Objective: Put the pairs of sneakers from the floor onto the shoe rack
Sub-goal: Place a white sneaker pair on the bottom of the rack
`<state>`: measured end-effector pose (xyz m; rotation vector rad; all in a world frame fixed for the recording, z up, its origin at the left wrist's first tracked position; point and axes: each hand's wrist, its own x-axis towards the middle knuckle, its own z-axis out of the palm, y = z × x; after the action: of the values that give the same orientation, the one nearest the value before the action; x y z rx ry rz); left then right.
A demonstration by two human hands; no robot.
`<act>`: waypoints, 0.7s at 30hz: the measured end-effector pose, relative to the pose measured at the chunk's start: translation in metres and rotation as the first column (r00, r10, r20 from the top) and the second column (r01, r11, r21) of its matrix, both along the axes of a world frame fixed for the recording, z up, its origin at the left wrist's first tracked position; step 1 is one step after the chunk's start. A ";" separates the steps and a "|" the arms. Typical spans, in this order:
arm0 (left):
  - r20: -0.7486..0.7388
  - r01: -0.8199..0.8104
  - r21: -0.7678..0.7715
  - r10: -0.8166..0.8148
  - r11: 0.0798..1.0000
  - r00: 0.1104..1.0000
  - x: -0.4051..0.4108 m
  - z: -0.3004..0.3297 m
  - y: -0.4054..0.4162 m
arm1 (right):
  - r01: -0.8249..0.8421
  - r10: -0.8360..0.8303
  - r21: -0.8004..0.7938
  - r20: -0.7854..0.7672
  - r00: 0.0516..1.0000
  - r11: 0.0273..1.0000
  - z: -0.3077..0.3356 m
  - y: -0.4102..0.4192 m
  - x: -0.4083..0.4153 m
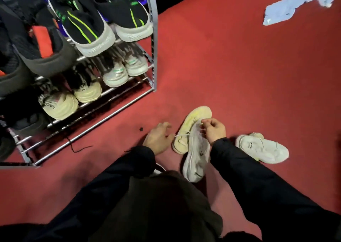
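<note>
Two white sneakers on the red floor (230, 66), both right of the shoe rack (154, 38). Near sneaker (195, 149) lies on its side between the person's hands, yellowish sole turned toward the rack, long axis running away from the person and leaning slightly right. Right hand (215, 130) over its upper, fingers pinched on a white lace (202, 125). Left hand (158, 140) just left of the sneaker, fingers loosely curled and half open; a lace end reaches toward it, but I cannot tell if it grips it. Second sneaker (262, 147) lies just beyond the right sleeve, long axis left to right, apart from the hand. Wide open floor to the right and ahead; crumpled cloth (299, 3) far off. Rack shelves mostly filled; lowest rails bare at the right end. A black cord (77, 148) trails by the rack foot.
</note>
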<state>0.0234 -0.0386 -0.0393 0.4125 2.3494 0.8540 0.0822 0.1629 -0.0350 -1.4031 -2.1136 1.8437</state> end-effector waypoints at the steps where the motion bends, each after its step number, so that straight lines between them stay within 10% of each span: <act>1: 0.058 0.047 -0.019 -0.046 0.999 0.997 0.008 -0.008 0.007 | 0.000 -0.001 0.017 0.029 1.000 1.000 -0.009 0.005 0.013; 5: 0.184 0.137 -0.124 -0.113 0.983 0.976 0.034 -0.032 0.028 | -0.093 0.038 0.185 0.280 0.959 0.978 -0.033 0.011 0.067; 10: 0.112 0.157 -0.223 -0.135 0.962 0.984 0.058 -0.037 0.044 | -0.039 0.133 -0.256 0.359 0.924 0.966 -0.054 -0.010 0.100; 16: 0.246 -0.003 -0.016 0.007 1.000 0.969 0.056 -0.032 0.051 | -0.011 0.087 -0.326 0.222 0.971 0.945 -0.045 -0.020 0.098; 21: 0.236 -0.147 0.220 0.094 0.964 0.967 0.047 -0.016 0.060 | 0.585 -0.579 -0.017 0.122 0.806 0.811 -0.075 0.068 0.100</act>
<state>0.0704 0.0212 -0.0552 0.2532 2.0893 1.1812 0.1823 0.2307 -0.1101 -1.9265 -1.4135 1.5968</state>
